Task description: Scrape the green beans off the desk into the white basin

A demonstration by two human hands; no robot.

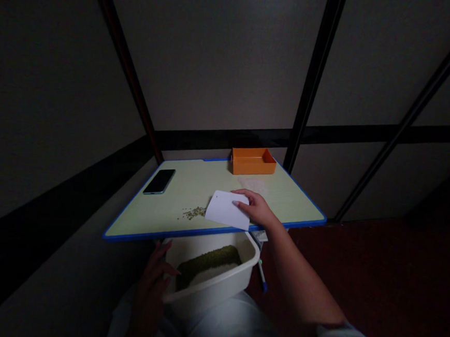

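My right hand (257, 208) pinches a white card (227, 209) that stands on edge on the pale green table (192, 186), near its front edge. A small heap of green beans (193, 213) lies just left of the card. My left hand (152, 282) grips the left wall of a white tub (219, 285) held below the table's front edge, on my lap. The tub holds green beans on top of white grains.
An orange tray (252, 161) stands at the table's far edge. A dark phone (159, 181) lies at the far left of the table. Grey partition walls with dark frames close in behind and left. Dark red floor lies to the right.
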